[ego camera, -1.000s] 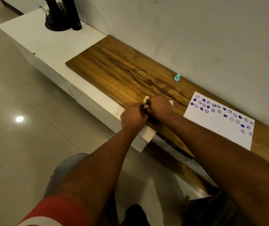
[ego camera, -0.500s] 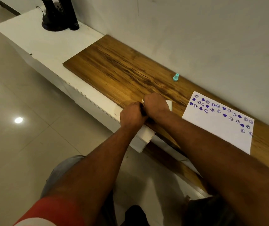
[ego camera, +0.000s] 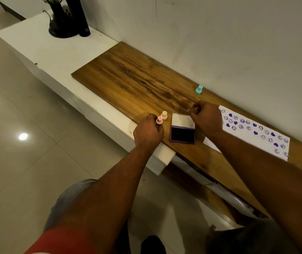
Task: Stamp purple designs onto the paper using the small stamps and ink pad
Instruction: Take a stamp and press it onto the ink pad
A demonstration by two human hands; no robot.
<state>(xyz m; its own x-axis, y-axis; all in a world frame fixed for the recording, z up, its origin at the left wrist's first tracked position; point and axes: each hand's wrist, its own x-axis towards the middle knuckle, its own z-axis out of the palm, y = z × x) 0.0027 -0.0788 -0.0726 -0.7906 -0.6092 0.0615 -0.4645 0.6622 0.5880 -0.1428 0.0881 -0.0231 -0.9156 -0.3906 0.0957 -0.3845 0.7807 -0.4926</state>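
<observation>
We see bare wooden board (ego camera: pixel 128 79) left of the open ink pad (ego camera: pixel 182 132); two small stamps (ego camera: pixel 162 117) crowd its left edge.

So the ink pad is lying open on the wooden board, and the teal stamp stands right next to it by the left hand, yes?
Not quite. The head view shows the ink pad open on the wooden board, but the teal stamp stands apart, back by the wall. By the left hand are the pink stamp and the cream stamp.
</observation>
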